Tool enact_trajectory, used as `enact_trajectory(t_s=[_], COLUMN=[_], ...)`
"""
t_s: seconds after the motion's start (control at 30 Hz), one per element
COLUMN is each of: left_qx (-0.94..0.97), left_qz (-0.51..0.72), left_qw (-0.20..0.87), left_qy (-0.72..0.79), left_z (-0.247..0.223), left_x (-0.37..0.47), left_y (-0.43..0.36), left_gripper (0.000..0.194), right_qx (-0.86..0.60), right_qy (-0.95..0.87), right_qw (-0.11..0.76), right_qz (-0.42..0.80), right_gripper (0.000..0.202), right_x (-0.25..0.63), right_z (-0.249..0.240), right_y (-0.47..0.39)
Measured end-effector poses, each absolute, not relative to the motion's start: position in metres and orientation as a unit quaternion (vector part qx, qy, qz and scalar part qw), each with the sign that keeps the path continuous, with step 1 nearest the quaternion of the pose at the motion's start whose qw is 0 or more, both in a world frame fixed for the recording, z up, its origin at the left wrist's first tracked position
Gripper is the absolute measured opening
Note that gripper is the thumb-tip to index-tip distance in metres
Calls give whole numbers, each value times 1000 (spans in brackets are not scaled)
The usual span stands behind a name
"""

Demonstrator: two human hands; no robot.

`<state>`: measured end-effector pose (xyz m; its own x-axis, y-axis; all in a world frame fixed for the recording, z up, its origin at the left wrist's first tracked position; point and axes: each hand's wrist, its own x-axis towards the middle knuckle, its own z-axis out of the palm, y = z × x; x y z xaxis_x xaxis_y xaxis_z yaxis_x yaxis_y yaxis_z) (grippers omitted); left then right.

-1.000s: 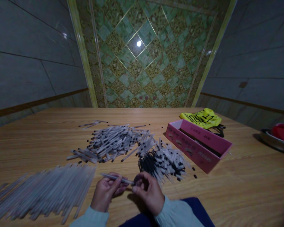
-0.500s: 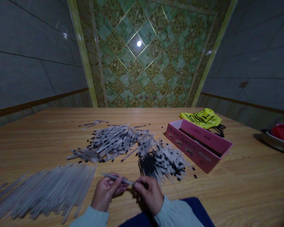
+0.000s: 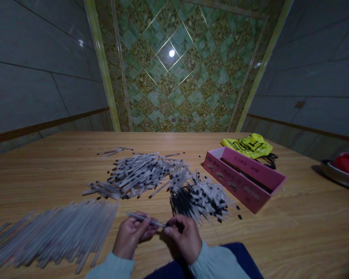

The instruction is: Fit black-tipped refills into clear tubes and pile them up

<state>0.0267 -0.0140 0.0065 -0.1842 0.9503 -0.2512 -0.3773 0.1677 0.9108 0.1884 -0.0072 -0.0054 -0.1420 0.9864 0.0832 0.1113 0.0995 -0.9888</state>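
Note:
My left hand (image 3: 130, 235) is closed round a slim pen-like tube (image 3: 138, 216), which lies nearly level with its free end pointing left. Thumb and fingers of my right hand (image 3: 187, 237) pinch the tube's right end; whether a small part sits between those fingertips I cannot tell. Left of my hands lies a broad row of long clear plastic tubes (image 3: 66, 230). Beyond them spreads a heap of tubes with dark ends (image 3: 142, 172). Just past my right hand are thin black sticks (image 3: 182, 201) and a pile of short whitish pieces (image 3: 212, 193).
A long pink open box (image 3: 235, 180) stands to the right, with a yellow bag (image 3: 250, 144) behind it. A metal basin (image 3: 340, 176) holding something red is at the far right. Small black plugs (image 3: 240, 217) lie scattered on the wooden table (image 3: 302, 232).
Almost nothing differs. Both hands keep the tube between them, and my right fingers have shifted very slightly at its right end.

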Motion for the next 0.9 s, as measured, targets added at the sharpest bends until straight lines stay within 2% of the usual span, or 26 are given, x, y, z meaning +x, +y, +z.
enact_trajectory(t_s=[0.23, 0.43, 0.63, 0.7, 0.77, 0.9], left_qx=[258, 227, 216, 232, 255, 287], left_qz=[604, 612, 613, 605, 596, 578], left_qw=[564, 567, 565, 563, 562, 557], left_qy=[501, 502, 507, 512, 514, 523], left_z=[8, 10, 8, 8, 8, 9], left_x=[21, 15, 12, 14, 18, 24], left_y=[-13, -10, -9, -9, -11, -13], left_gripper=[39, 25, 20, 23, 27, 35], right_qx=[-505, -460, -322, -312, -339, -412], right_qy=[-611, -586, -400, -374, -410, -557], right_qw=[444, 473, 499, 483, 464, 436], right_qz=[418, 471, 698, 728, 708, 574], right_gripper=[5, 10, 22, 27, 31, 32], right_x=[192, 192, 190, 191, 191, 191], right_z=[5, 7, 2, 2, 3, 4], right_y=[-9, -9, -4, -1, 0, -3])
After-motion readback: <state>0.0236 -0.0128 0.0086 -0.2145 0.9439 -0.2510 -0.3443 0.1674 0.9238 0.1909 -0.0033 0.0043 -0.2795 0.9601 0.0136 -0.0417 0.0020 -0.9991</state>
